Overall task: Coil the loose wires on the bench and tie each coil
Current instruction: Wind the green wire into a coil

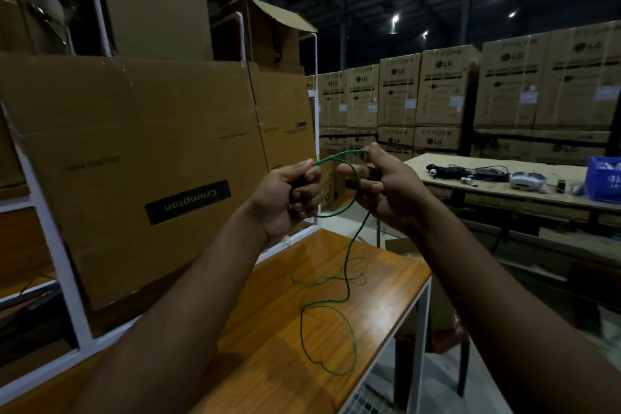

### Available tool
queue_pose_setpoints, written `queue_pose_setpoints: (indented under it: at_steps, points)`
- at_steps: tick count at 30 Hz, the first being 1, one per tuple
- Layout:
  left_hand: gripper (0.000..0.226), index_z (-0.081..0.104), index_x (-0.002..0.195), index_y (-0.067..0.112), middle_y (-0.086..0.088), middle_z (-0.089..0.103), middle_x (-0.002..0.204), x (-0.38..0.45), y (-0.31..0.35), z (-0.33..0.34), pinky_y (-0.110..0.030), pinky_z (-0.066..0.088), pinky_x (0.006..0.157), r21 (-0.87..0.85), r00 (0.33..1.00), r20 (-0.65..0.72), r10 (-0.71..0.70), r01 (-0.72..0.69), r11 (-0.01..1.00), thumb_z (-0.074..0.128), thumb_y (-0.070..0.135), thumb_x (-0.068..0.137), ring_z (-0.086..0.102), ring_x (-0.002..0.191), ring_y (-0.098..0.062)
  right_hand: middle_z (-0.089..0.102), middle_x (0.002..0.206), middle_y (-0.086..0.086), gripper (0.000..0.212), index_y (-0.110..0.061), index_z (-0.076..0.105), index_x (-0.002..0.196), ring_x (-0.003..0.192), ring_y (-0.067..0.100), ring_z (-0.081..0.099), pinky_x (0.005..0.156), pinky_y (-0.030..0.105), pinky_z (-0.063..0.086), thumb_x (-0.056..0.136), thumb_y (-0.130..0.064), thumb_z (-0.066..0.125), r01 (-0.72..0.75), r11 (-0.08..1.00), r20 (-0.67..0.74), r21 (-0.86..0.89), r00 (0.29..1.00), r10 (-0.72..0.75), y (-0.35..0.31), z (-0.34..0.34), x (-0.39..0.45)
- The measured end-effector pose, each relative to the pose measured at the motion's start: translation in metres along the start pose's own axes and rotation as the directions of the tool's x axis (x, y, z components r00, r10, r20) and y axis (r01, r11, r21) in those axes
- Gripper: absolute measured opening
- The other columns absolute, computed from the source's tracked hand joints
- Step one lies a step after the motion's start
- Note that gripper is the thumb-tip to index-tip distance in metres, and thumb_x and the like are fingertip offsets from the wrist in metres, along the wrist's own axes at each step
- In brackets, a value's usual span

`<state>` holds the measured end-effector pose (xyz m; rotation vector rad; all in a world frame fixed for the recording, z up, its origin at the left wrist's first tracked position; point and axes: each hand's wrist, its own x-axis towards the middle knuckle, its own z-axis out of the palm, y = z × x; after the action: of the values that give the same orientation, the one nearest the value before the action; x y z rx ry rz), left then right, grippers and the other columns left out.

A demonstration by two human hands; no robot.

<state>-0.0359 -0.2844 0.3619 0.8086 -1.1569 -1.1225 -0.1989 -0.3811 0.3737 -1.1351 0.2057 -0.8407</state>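
Observation:
A thin green wire (348,265) runs from both of my hands down to the orange wooden bench (268,329). My left hand (289,200) is closed around one part of it. My right hand (386,188) pinches another part, and a small loop of wire arcs between the two hands, held up above the bench's far end. The rest of the wire hangs down and lies in loose curls on the bench top near its right edge.
A large Crompton cardboard box (151,158) leans in a white metal rack (57,245) behind the bench on the left. To the right stands another table (524,191) with cables, small devices and a blue bin (605,183). Stacked LG cartons (447,91) fill the background.

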Motion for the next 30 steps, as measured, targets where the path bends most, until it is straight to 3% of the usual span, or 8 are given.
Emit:
queue_pose_setpoints:
  at_steps: [4, 8, 12, 15, 19, 22, 25, 30]
  points:
    - [0.037, 0.044, 0.07, 0.018, 0.005, 0.031, 0.049, -0.002, 0.002, 0.002, -0.025, 0.022, 0.049, -0.085, 0.997, 0.073, 0.035, -0.029, 0.996, 0.032, 0.031, 0.102, 0.017, 0.05, -0.015, 0.071, 0.071, 0.005, 0.047, -0.01, 0.033, 0.143, 0.035, 0.003, 0.036, 0.039, 0.014, 0.029, 0.108, -0.041, 0.026, 0.0, 0.998, 0.086, 0.065, 0.996, -0.006, 0.005, -0.002, -0.006]
    - [0.033, 0.043, 0.068, 0.02, 0.006, 0.03, 0.048, -0.005, 0.008, 0.0, -0.026, 0.016, 0.05, -0.267, 0.99, 0.074, 0.116, -0.093, 0.959, 0.035, 0.033, 0.098, 0.016, 0.049, -0.013, 0.072, 0.105, 0.013, 0.041, -0.01, 0.051, 0.111, 0.046, 0.006, 0.039, 0.042, 0.017, 0.031, 0.098, -0.048, 0.043, 0.074, 0.941, 0.115, -0.33, 0.993, -0.038, 0.01, -0.02, -0.007]
    - [0.042, 0.043, 0.064, 0.021, 0.008, 0.03, 0.047, -0.003, 0.025, -0.009, -0.022, 0.013, 0.042, -0.334, 0.987, -0.022, 0.16, -0.158, 0.929, 0.032, 0.036, 0.102, 0.016, 0.045, -0.009, 0.061, 0.106, 0.008, 0.024, -0.007, 0.058, 0.116, 0.076, 0.011, 0.055, 0.068, 0.024, 0.045, 0.099, -0.021, 0.048, -0.061, 0.913, 0.336, -0.403, 0.918, 0.209, 0.033, -0.077, -0.011]
    - [0.049, 0.042, 0.06, 0.022, 0.008, 0.028, 0.046, 0.001, 0.033, -0.012, -0.019, 0.015, 0.036, -0.332, 0.986, -0.098, 0.132, -0.157, 0.93, 0.032, 0.04, 0.104, 0.02, 0.038, -0.007, 0.059, 0.103, 0.013, 0.024, -0.003, 0.062, 0.117, 0.086, 0.019, 0.058, 0.079, 0.034, 0.047, 0.1, -0.009, 0.045, -0.167, 0.817, 0.203, -0.553, 0.923, 0.326, 0.064, -0.108, -0.017]
    - [0.049, 0.032, 0.06, 0.024, 0.008, 0.024, 0.045, 0.01, 0.024, -0.008, -0.018, 0.013, 0.036, -0.209, 0.975, -0.217, 0.056, -0.102, 0.973, 0.031, 0.042, 0.105, 0.02, 0.035, -0.007, 0.071, 0.099, 0.015, 0.02, -0.005, 0.058, 0.117, 0.066, 0.02, 0.063, 0.067, 0.039, 0.056, 0.103, -0.014, 0.046, -0.158, 0.751, -0.024, -0.641, 0.982, 0.185, 0.093, -0.087, -0.027]
    - [0.048, 0.03, 0.056, 0.023, 0.007, 0.023, 0.042, 0.017, 0.015, -0.007, -0.017, 0.012, 0.036, -0.2, 0.969, -0.245, 0.039, -0.09, 0.976, 0.03, 0.033, 0.102, 0.018, 0.034, -0.008, 0.074, 0.089, 0.004, 0.007, -0.019, 0.056, 0.102, 0.053, 0.009, 0.06, 0.05, 0.026, 0.05, 0.102, -0.025, 0.051, -0.062, 0.487, -0.096, -0.871, 0.994, -0.046, 0.091, -0.042, -0.04]
    - [0.044, 0.035, 0.054, 0.022, 0.006, 0.023, 0.045, 0.018, 0.01, -0.005, -0.02, 0.012, 0.038, -0.176, 0.969, -0.243, 0.055, -0.1, 0.979, 0.027, 0.024, 0.098, 0.018, 0.036, -0.009, 0.073, 0.091, -0.005, 0.007, -0.028, 0.062, 0.099, 0.067, -0.003, 0.063, 0.065, 0.022, 0.051, 0.101, -0.028, 0.055, 0.09, 0.078, 0.083, -0.993, 0.992, -0.091, 0.068, -0.005, -0.062]
    - [0.037, 0.039, 0.067, 0.018, 0.005, 0.028, 0.053, 0.01, 0.005, -0.001, -0.022, 0.023, 0.042, -0.046, 0.985, -0.167, 0.031, -0.04, 0.998, 0.027, 0.024, 0.101, 0.022, 0.044, -0.01, 0.056, 0.117, -0.005, 0.032, -0.023, 0.064, 0.123, 0.099, 0.006, 0.055, 0.085, 0.022, 0.051, 0.098, -0.006, 0.053, 0.402, -0.158, 0.411, -0.902, 0.911, -0.032, 0.029, 0.029, -0.081]
